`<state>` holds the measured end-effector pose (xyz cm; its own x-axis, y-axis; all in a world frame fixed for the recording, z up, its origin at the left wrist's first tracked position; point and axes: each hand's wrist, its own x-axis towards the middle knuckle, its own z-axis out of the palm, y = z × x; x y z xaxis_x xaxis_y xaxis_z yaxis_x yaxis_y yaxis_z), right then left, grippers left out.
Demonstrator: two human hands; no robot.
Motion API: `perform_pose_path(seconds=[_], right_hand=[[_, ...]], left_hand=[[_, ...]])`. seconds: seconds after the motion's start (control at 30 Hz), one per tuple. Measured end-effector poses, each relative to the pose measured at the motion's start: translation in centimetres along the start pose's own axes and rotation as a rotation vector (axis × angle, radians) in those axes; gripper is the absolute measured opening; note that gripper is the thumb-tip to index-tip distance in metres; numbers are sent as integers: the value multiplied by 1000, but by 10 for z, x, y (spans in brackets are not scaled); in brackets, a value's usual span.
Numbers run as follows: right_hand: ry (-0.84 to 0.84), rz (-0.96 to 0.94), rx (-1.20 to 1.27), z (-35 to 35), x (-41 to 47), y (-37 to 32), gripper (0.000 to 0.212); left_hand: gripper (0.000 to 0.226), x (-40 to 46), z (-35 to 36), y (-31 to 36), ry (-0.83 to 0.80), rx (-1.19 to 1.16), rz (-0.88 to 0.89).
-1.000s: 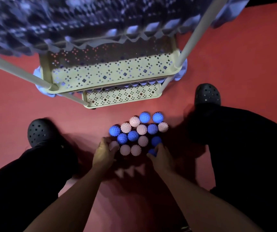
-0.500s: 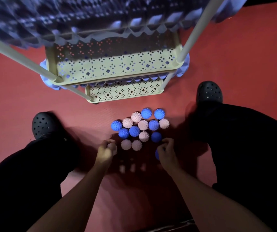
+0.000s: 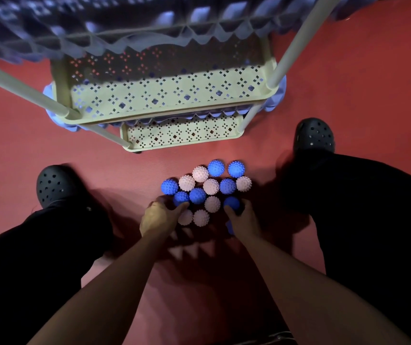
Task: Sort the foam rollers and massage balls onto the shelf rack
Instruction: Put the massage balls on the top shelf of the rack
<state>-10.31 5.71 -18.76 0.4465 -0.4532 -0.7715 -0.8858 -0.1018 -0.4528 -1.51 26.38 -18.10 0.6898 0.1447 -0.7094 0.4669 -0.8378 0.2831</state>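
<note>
1. My left hand (image 3: 158, 216) curls over the near-left edge of the ball cluster (image 3: 205, 189); its fingers touch a blue ball (image 3: 180, 197), with a pink ball (image 3: 185, 217) just right of the palm.
2. My right hand (image 3: 243, 220) pinches another blue ball (image 3: 231, 202) at its fingertips.
3. The other balls lie between and beyond both hands, on the red floor (image 3: 361, 83).
4. Farther ahead stands the shelf rack (image 3: 174, 95), with foam rollers (image 3: 100, 21) on top.

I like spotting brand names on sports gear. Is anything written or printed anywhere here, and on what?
None: no readable text, number or logo shows on the spiky balls, the shelf rack, the foam rollers, the clogs or the red floor.
</note>
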Motion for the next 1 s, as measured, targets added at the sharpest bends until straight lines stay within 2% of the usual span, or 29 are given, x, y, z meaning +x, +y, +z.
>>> perform_pose_path(seconds=[0.1,0.2,0.27,0.33,0.37,0.53,0.63,0.8,0.9,1.0], right_hand=[[-4,0,69,2,7,4,54],[-31,34,108,3,8,6,49],[-54,66,159,2,9,9,62],[-72,103,216,3,13,20,81],[-105,121,239,1,10,21,84],[-192,129,300,-24,-34,-12,41],[-205,71,389,-42,-63,-38,26],[-344,7,606,-77,-136,-93,24],[-405,-86,702,-99,-184,-124,35],[-439,-152,779,-123,-238,-159,39]], left_hand=[[81,7,1,-1,-42,-26,-2],[61,11,5,-2,-74,-88,39],[48,13,6,-4,-101,-159,44],[51,10,6,-7,-119,-243,22],[54,7,5,-9,-122,-304,-2],[40,-38,-20,0,-184,-632,2],[46,-73,-52,17,-256,-791,75],[49,-145,-114,47,-255,-984,143],[23,-204,-153,67,-330,-1055,167],[20,-257,-190,80,-380,-1156,203]])
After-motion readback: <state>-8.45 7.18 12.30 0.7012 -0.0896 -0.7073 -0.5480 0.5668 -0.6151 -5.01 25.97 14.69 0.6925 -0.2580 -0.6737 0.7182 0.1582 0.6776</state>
